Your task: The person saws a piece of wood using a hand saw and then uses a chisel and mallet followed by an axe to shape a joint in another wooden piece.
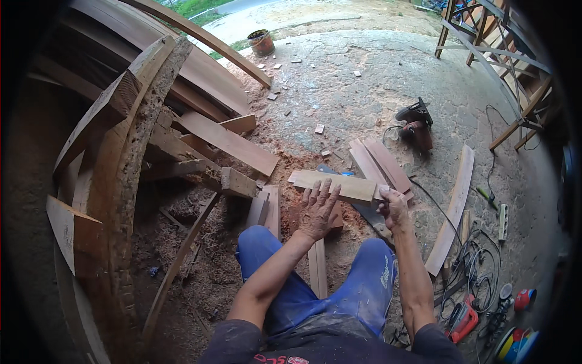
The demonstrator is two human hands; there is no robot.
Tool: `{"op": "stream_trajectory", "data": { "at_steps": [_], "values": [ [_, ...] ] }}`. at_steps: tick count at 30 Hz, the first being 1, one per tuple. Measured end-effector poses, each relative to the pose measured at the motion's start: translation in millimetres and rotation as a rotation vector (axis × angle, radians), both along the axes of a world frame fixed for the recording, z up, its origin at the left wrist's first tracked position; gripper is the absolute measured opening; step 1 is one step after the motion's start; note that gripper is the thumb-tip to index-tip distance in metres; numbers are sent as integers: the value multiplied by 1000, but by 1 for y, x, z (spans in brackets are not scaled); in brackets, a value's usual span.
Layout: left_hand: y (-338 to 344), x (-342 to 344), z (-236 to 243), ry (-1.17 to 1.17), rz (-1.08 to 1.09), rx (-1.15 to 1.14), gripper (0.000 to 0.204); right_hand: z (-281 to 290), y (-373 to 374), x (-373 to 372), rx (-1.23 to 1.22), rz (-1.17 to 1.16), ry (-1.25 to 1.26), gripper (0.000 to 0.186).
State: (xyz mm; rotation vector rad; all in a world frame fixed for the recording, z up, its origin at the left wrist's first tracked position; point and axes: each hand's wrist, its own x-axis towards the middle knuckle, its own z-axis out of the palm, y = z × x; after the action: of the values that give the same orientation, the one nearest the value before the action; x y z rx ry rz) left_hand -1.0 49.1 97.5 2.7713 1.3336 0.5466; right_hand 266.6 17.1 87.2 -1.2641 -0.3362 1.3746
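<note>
A pale wooden piece (342, 186) lies crosswise in front of me, over a darker reddish block (334, 221) and a partly hidden dark metal piece with blue. My left hand (317, 212) has its fingers spread, the tips at the pale piece's near edge near its left part; whether they press on it I cannot tell. My right hand (393, 208) is curled round the right end of that piece, thumb upward. Just behind are stacked reddish boards (379, 161). My knees are bent on either side, with sawdust and narrow boards between and beside them.
Timber beams and planks (151, 109) crowd the left. A power saw (418, 127) lies behind the boards. At right are a long plank (451, 206), tangled cables, a power strip (503, 222), a red tool (464, 321) and wooden trestles (509, 73). A rusty bucket (260, 43) stands far back.
</note>
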Motion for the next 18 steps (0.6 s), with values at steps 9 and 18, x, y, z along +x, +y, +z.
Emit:
{"op": "stream_trajectory", "data": {
  "at_steps": [9, 18],
  "values": [
    [36, -57, -12, -174, 50, -928, 52, -40, -32, -22, -74, 267, -394, 45],
    [56, -76, -40, -387, 337, -800, 89, -136, -162, 82, -105, 748, -1593, 60]
  ]
}}
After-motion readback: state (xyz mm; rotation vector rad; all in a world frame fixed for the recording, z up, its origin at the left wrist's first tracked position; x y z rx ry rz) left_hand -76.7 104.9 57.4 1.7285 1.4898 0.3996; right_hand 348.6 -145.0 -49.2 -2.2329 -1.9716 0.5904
